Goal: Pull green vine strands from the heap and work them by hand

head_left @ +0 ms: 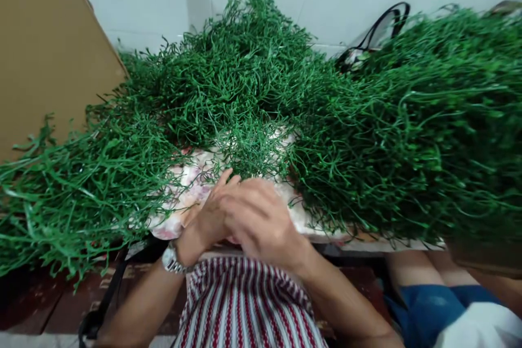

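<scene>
My left hand (pixel 210 217), with a metal-band watch (pixel 170 259) on its wrist, is raised over the near edge of the table. Its fingers are bent inward and partly covered by my right hand (pixel 261 220). That hand crosses over it, fingers curled and blurred by motion. Whatever the two hands hold between them is hidden. Just beyond my fingertips lies a small loose heap of thin green sprigs (pixel 255 147), on a white and pink patterned cloth or sheet (pixel 196 176).
Tall piles of green sprigs stand at the back (pixel 244 70), the left (pixel 93 190) and the right (pixel 387 141). A cardboard panel (pixel 49 54) rises at left. Black straps (pixel 383 24) show by the white wall. Another person's knees in blue shorts (pixel 432 304) are at lower right.
</scene>
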### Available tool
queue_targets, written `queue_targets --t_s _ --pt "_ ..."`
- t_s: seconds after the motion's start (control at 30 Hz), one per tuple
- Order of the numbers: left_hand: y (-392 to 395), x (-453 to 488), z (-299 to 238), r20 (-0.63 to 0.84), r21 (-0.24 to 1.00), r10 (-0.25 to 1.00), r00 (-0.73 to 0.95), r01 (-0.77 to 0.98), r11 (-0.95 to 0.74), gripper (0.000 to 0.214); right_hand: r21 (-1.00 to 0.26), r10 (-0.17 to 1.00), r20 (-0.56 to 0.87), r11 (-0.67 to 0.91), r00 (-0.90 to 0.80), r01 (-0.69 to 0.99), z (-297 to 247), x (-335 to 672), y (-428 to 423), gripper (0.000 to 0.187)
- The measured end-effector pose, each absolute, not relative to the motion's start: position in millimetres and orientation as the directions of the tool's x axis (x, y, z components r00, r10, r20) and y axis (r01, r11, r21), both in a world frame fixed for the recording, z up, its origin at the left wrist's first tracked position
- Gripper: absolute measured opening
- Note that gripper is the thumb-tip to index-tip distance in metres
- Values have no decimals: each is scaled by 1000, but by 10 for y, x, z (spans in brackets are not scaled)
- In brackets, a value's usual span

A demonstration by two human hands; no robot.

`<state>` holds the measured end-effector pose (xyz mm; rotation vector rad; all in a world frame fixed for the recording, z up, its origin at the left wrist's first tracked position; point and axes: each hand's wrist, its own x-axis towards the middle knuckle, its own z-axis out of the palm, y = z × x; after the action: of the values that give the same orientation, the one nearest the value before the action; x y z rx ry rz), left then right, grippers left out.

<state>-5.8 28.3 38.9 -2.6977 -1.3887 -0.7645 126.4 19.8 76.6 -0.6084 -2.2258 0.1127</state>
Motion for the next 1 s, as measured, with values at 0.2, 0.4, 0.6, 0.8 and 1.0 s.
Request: queue_targets --t_s 0.2,0.4,0.6,0.8,1.0 --pt "168 -110 435 322 156 793 517 797 -583 26 -196 790 500 503 -355 842 780 1365 954 27" --pt "258 -76 369 274 145 833 481 836 -530 29 -432 853 466 450 -234 781 696 1283 1232 12" --pt "325 -154 231 298 156 839 455 844 -513 21 -932 925 355 340 136 125 759 1460 1293 20" --pt "278 -195 263 398 335 820 411 767 -547 34 -904 900 416 394 132 165 735 1504 1173 16" --pt "160 -214 472 572 634 811 120 562 -531 52 -674 769 637 585 -46 450 572 1455 867 7"
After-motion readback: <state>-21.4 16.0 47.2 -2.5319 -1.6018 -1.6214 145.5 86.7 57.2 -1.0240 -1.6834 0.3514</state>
